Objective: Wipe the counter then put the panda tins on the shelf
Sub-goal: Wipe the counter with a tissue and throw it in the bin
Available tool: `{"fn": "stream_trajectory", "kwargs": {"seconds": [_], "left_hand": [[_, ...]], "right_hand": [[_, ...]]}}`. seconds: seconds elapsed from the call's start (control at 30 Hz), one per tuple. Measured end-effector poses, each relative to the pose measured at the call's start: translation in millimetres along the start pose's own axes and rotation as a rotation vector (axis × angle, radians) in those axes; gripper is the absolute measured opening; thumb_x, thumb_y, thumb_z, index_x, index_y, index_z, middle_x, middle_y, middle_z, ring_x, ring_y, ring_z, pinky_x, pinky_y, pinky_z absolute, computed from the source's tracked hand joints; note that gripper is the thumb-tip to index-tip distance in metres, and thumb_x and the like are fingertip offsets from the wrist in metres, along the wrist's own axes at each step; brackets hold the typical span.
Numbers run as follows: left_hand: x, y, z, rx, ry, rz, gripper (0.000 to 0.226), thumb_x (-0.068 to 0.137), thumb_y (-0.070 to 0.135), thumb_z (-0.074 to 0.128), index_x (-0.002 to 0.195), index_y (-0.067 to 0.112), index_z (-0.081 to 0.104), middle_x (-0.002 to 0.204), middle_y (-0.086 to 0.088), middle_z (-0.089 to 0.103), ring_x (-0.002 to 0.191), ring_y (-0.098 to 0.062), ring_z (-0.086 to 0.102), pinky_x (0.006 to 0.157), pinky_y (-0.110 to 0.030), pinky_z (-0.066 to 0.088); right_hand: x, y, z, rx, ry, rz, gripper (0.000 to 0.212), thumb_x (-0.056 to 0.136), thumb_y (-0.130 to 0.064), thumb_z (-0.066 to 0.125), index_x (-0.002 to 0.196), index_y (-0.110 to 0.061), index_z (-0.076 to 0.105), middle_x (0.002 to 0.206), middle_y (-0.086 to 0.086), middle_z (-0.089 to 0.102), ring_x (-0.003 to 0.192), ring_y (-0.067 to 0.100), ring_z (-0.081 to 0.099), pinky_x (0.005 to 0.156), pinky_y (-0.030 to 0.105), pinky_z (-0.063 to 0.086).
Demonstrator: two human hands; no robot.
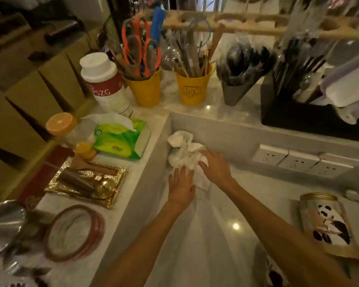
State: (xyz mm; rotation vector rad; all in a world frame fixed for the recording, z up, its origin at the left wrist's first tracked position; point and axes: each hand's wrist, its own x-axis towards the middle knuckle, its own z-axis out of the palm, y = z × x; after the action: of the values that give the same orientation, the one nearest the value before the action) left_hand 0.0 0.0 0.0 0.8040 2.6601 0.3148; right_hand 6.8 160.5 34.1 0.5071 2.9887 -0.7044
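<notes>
A crumpled white cloth [183, 151] lies in the far left corner of the lower marble counter [226, 235]. My left hand [181, 186] rests flat on the cloth's near edge, fingers spread. My right hand [215, 166] presses on the cloth from the right, fingers curled over it. One panda tin [327, 224] with a gold rim lies on the counter at the right. A second panda tin [273, 272] shows partly at the bottom, behind my right forearm.
The raised ledge at left holds a green tissue pack [122, 139], a gold tray [87, 181] with spoons, a round lid [75, 233] and a white jar [105, 83]. Yellow utensil buckets [192, 91] and a black rack [311, 119] stand behind. Wall sockets [298, 163] line the back wall.
</notes>
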Motion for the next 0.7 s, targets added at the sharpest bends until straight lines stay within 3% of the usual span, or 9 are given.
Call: {"fn": "stream_trajectory", "kwargs": {"seconds": [0.1,0.17,0.27,0.33,0.43,0.53,0.6,0.7], "left_hand": [[18.8,-3.4,8.0,-0.003,-0.046,-0.039,0.063,0.103,0.036,0.036,0.156,0.025,0.004,0.165,-0.010,0.000,0.152,-0.028,-0.002,0.119,-0.056,0.005],[30.6,-7.6,13.5,0.016,-0.084,-0.048,0.063,0.102,0.039,0.037,0.156,0.024,0.007,0.165,-0.011,0.004,0.151,-0.031,0.003,0.119,-0.057,0.007],[41.8,-13.5,21.2,0.060,-0.082,-0.041,0.062,0.099,0.039,0.045,0.153,0.020,0.022,0.161,-0.010,0.019,0.147,-0.031,0.017,0.119,-0.049,0.018],[42.3,-16.7,25.9,0.031,-0.017,-0.023,0.055,0.098,0.037,0.050,0.148,0.019,0.035,0.156,-0.009,0.031,0.143,-0.028,0.027,0.117,-0.041,0.025],[34.9,-26.0,29.8,-0.099,0.119,-0.017,0.036,0.096,0.024,0.055,0.129,0.012,0.055,0.136,-0.009,0.054,0.125,-0.026,0.048,0.102,-0.035,0.042],[18.8,-37.4,32.9,-0.423,0.219,-0.127,0.014,0.092,0.011,0.060,0.105,0.005,0.063,0.108,-0.014,0.067,0.100,-0.031,0.063,0.084,-0.042,0.052],[2.0,-41.6,34.9,-0.607,0.286,-0.244,0.017,0.086,0.007,0.067,0.102,0.005,0.060,0.104,-0.012,0.064,0.093,-0.030,0.064,0.078,-0.043,0.054],[-32.0,-35.5,35.2,-0.753,0.326,-0.392,0.031,0.085,0.005,0.066,0.113,0.009,0.055,0.117,-0.009,0.053,0.091,-0.021,0.058,0.075,-0.023,0.048]], "right_hand": [[22.5,-11.9,9.8,0.035,0.040,-0.066,0.045,0.100,-0.029,0.050,0.144,-0.021,0.048,0.144,0.006,0.051,0.131,0.028,0.047,0.102,0.041,0.045],[36.9,-22.0,20.5,0.005,0.011,-0.131,0.052,0.098,-0.028,0.054,0.148,-0.023,0.043,0.147,0.009,0.046,0.134,0.031,0.043,0.102,0.044,0.046],[58.5,-30.6,35.6,-0.078,-0.159,-0.147,0.074,0.093,-0.044,0.060,0.156,-0.040,0.022,0.162,0.009,0.019,0.145,0.037,0.022,0.110,0.051,0.040],[68.9,-34.9,47.9,-0.137,-0.308,-0.125,0.071,0.092,-0.055,0.055,0.154,-0.048,0.022,0.166,0.005,0.011,0.148,0.038,0.013,0.114,0.055,0.032],[71.8,-34.3,58.9,-0.135,-0.510,0.005,0.059,0.095,-0.058,0.045,0.151,-0.047,0.030,0.167,0.000,0.013,0.151,0.036,0.011,0.115,0.057,0.022],[54.6,-34.9,59.9,-0.075,-0.507,0.085,0.054,0.096,-0.056,0.042,0.148,-0.042,0.039,0.157,0.004,0.031,0.142,0.035,0.026,0.111,0.053,0.027],[29.9,-35.8,53.6,0.080,-0.564,0.118,0.050,0.101,-0.053,0.037,0.146,-0.032,0.046,0.152,0.007,0.042,0.136,0.033,0.035,0.109,0.048,0.030],[-34.2,-32.6,35.2,0.715,-0.740,0.306,0.061,0.098,-0.042,0.057,0.152,-0.022,0.039,0.147,0.007,0.050,0.126,0.024,0.055,0.099,0.032,0.049]]}}
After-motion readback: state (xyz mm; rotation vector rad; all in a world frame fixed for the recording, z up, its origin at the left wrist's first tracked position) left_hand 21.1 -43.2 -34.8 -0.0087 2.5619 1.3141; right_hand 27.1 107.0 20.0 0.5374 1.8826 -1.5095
